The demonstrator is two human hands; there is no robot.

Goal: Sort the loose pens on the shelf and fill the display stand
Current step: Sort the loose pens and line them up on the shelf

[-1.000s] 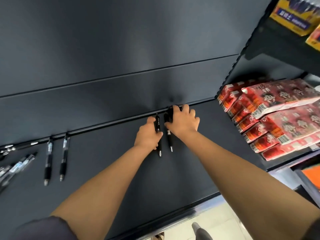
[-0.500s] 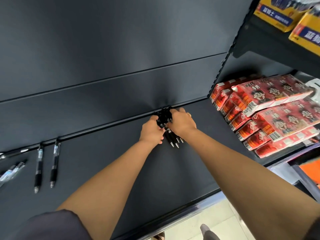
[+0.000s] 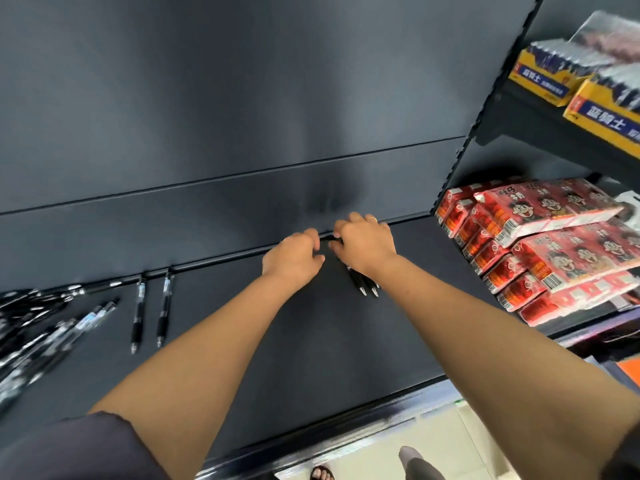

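Right hand [image 3: 367,244] clamps black pen bundle [image 3: 363,284], tips poking out below wrist; left hand [image 3: 292,259] curled beside, grip unclear.

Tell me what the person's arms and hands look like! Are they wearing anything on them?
Both forearms are bare, with no gloves or watch in view. The left hand has nothing on it that shows. The right hand wears a thin ring on one finger. A dark grey short sleeve covers the left upper arm, and a bit of dark sleeve shows at the right edge.
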